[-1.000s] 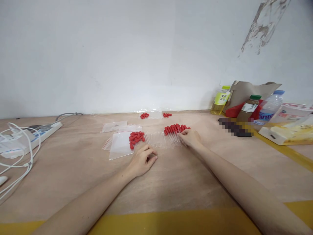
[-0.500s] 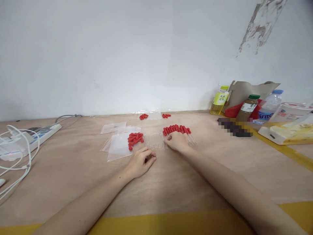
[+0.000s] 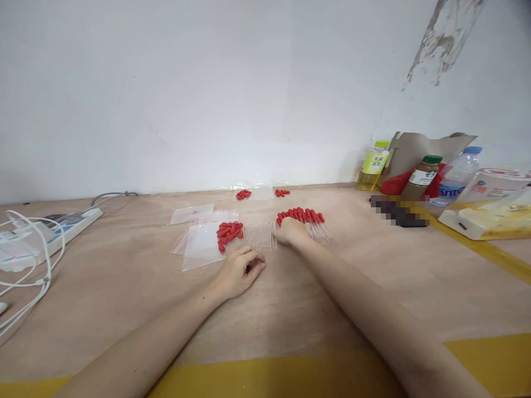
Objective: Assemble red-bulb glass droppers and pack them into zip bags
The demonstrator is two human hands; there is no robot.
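Note:
My right hand [image 3: 292, 231] is over the right end of a row of thin clear dropper tubes [image 3: 259, 236], its fingers pinched together at the end tube; the fingertips are partly hidden. Just beyond it lies a row of droppers with red rubber bulbs [image 3: 305, 214], their clear tubes pointing toward me. My left hand [image 3: 240, 272] rests on the table in front of the bare tubes, fingers curled toward the thumb, with nothing visible in them. A pile of loose red bulbs [image 3: 228, 235] lies on clear plastic bags [image 3: 203, 246] beyond the left hand.
Two small groups of red bulbs [image 3: 243, 194] lie on clear plastic by the wall. At left are a power strip [image 3: 78, 229] and white cables [image 3: 48, 265]. Bottles [image 3: 373, 166], a grey bag [image 3: 440, 149], a dark blurred object [image 3: 404, 213] and a yellow-white package [image 3: 493, 218] stand right.
My right hand has shifted slightly left, toward the end of the bare tube row. My left hand stays put. The camera view has tilted a little.

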